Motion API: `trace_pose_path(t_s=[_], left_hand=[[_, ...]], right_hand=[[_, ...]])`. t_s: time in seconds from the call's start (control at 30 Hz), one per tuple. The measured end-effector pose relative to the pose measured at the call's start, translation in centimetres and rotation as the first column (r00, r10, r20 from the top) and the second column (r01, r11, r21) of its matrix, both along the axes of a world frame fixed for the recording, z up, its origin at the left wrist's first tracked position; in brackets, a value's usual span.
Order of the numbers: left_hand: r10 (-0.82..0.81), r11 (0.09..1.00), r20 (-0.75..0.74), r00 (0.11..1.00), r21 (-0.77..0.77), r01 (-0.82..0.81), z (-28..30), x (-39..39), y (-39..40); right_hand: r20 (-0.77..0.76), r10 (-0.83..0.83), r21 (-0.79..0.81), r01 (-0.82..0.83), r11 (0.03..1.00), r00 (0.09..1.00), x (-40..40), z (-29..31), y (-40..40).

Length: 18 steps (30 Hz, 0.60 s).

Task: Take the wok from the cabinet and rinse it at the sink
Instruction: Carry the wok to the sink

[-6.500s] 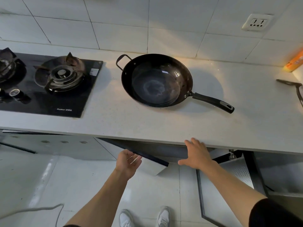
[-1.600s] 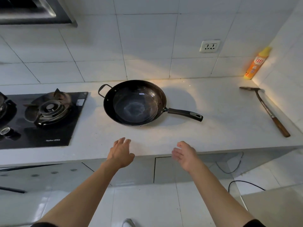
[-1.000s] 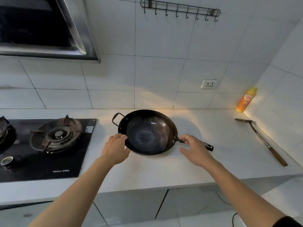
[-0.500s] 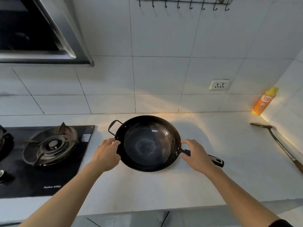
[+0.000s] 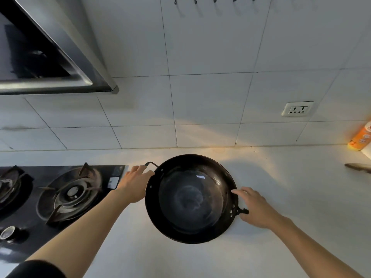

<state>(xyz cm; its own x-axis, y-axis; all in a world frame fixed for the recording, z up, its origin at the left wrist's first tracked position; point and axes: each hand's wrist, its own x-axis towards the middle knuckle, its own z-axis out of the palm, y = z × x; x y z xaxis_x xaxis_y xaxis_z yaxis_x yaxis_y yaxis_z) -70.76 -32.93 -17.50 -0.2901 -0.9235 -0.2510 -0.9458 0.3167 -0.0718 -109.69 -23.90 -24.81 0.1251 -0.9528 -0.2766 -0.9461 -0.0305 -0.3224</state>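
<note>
Both my hands on the black wok, out on the white counter.

At 9 o'clock sits the gas hob [image 5: 60,197], its print unreadable. My left hand [image 5: 134,185] curls round the wok's [image 5: 190,199] loop handle; my right hand [image 5: 255,207] grips the long handle at the rim. At 3 o'clock stands an orange bottle [image 5: 361,137], label blurred.

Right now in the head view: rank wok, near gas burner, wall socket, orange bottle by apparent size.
1. wok
2. gas burner, slightly smaller than the wok
3. wall socket and orange bottle: unranked, since the frame edge cuts the bottle off and both sit farther back.
</note>
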Motion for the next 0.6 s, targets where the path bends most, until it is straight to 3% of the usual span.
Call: trace_pose_path(t_s=[0.13, 0.27, 0.6], left_hand=[[-0.143, 0.99, 0.143, 0.979, 0.012, 0.143, -0.9, 1.3, -3.6], [-0.293, 0.956, 0.285, 0.913, 0.094, 0.277, -3.3, 2.0, -7.0], [-0.527, 0.845, 0.272, 0.805, 0.064, 0.531, -7.0, 2.2, -12.1]], right_hand=[[-0.092, 0.013, 0.066, -0.007, 0.998, 0.996, 0.4, -1.5, -0.5], [-0.05, -0.089, 0.069, 0.092, 0.993, 0.995, 1.3, -3.3, 0.1], [-0.198, -0.192, -0.1, 0.175, 0.979, 0.961, 3.8, -4.2, 0.8]])
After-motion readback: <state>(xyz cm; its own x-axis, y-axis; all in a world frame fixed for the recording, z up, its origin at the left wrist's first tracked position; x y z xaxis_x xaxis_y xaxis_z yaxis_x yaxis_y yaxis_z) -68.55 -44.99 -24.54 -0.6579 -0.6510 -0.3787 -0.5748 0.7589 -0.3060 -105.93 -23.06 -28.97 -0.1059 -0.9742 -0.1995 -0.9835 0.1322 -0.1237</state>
